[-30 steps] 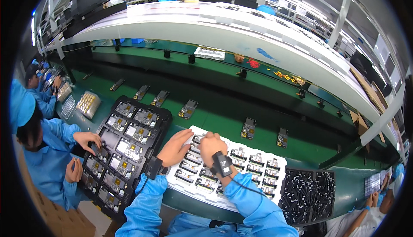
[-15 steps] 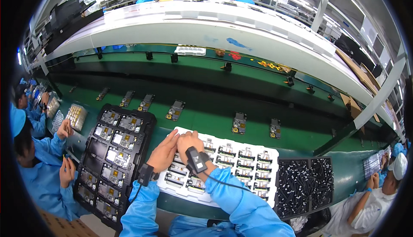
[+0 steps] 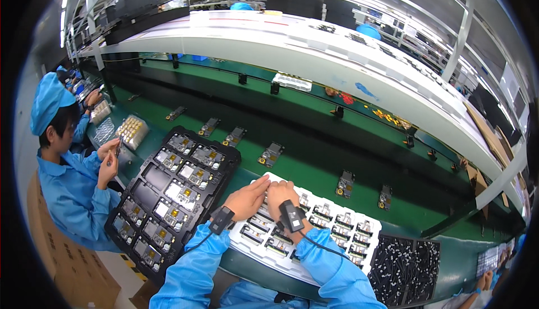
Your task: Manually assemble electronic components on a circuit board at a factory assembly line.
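My left hand [image 3: 245, 201] and my right hand [image 3: 282, 198] meet over the far left corner of a white moulded tray [image 3: 306, 278]. Both have their fingers closed, and whatever lies between the fingertips is hidden. Rows of small electronic parts [image 3: 343, 226] with metal and black pieces fill the tray's slots. To the left of my left hand lies a black tray [image 3: 193, 236] holding several circuit board assemblies [image 3: 159, 232]; some of its pockets hold no board. A band with a small black box and a cable sits on each of my wrists.
Circuit boards [image 3: 272, 154] lie spaced along the green conveyor belt [image 3: 306, 177] beyond the trays. A black bin [image 3: 405, 269] of small black parts stands at the right. A co-worker [image 3: 73, 163] in blue sits at the left, near a tray of yellowish parts [image 3: 132, 131]. A white shelf [image 3: 314, 51] spans above.
The view has swung left, so the trays and boards appear farther right and more of the co-worker shows. My hands stay together at the same corner of the white tray.
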Demonstrator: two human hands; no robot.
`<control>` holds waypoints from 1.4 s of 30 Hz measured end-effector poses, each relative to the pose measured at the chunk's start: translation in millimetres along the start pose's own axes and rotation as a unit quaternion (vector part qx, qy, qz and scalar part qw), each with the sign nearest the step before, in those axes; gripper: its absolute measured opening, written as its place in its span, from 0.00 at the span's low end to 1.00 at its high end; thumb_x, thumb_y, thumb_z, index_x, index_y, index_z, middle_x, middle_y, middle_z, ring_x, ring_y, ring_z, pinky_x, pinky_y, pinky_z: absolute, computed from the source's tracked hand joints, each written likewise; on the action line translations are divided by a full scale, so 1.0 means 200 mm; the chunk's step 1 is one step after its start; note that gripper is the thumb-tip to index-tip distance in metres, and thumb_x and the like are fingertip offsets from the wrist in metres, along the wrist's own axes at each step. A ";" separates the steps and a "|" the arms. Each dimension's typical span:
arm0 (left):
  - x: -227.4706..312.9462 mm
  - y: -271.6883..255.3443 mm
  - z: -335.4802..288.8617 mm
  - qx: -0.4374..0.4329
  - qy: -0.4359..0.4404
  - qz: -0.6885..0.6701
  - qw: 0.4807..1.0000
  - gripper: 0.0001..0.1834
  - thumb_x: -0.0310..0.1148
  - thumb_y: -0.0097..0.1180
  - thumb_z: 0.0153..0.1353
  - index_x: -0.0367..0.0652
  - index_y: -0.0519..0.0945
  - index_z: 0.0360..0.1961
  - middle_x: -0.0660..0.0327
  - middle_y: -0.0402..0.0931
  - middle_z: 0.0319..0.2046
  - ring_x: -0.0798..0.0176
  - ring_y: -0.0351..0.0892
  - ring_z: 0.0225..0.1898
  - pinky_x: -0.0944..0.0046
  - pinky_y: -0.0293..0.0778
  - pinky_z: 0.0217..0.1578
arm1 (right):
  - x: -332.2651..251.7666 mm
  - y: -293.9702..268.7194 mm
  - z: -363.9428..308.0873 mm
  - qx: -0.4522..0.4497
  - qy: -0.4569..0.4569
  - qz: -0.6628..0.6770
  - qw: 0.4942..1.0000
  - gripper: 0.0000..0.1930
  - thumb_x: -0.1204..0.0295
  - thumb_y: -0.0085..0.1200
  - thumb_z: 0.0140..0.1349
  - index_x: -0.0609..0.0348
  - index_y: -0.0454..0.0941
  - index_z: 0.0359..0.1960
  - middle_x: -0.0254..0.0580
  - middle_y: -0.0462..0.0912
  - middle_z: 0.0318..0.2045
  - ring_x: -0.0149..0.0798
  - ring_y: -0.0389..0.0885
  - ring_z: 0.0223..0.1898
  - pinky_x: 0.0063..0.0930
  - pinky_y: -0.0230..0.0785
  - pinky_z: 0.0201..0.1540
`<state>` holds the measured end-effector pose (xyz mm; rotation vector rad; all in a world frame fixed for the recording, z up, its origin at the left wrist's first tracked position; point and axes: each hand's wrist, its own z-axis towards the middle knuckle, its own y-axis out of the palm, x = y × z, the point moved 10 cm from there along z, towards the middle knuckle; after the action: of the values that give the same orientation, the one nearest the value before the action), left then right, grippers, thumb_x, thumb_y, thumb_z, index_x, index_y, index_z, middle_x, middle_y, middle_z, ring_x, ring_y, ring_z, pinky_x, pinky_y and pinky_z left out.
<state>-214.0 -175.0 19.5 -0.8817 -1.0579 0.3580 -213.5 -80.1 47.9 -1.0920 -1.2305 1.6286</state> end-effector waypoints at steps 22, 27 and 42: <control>0.04 0.05 -0.03 -0.017 -0.028 0.022 0.999 0.30 0.34 0.44 0.77 0.45 0.63 0.78 0.58 0.56 0.80 0.49 0.71 0.71 0.52 0.74 0.66 | 0.01 0.04 -0.07 0.021 0.084 -0.064 0.994 0.11 0.74 0.58 0.63 0.67 0.80 0.44 0.56 0.83 0.46 0.54 0.83 0.51 0.41 0.85 0.46; 0.05 0.05 -0.02 -0.025 -0.030 0.021 0.999 0.30 0.33 0.44 0.76 0.44 0.63 0.78 0.57 0.56 0.80 0.48 0.71 0.71 0.53 0.73 0.67 | 0.07 0.03 -0.06 0.025 0.060 -0.031 0.997 0.11 0.76 0.57 0.61 0.69 0.78 0.43 0.60 0.82 0.44 0.57 0.82 0.50 0.44 0.83 0.49; 0.12 -0.06 0.11 0.061 0.047 -0.023 0.997 0.21 0.24 0.61 0.64 0.42 0.83 0.59 0.52 0.84 0.57 0.45 0.82 0.58 0.51 0.76 0.63 | 0.12 -0.01 -0.05 0.002 0.001 0.046 0.999 0.17 0.77 0.63 0.55 0.66 0.77 0.48 0.58 0.83 0.47 0.58 0.82 0.53 0.52 0.80 0.53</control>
<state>-224.1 -157.0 46.4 -0.7563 -0.9569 0.3366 -211.0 -55.0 45.1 -1.1633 -1.1909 1.6981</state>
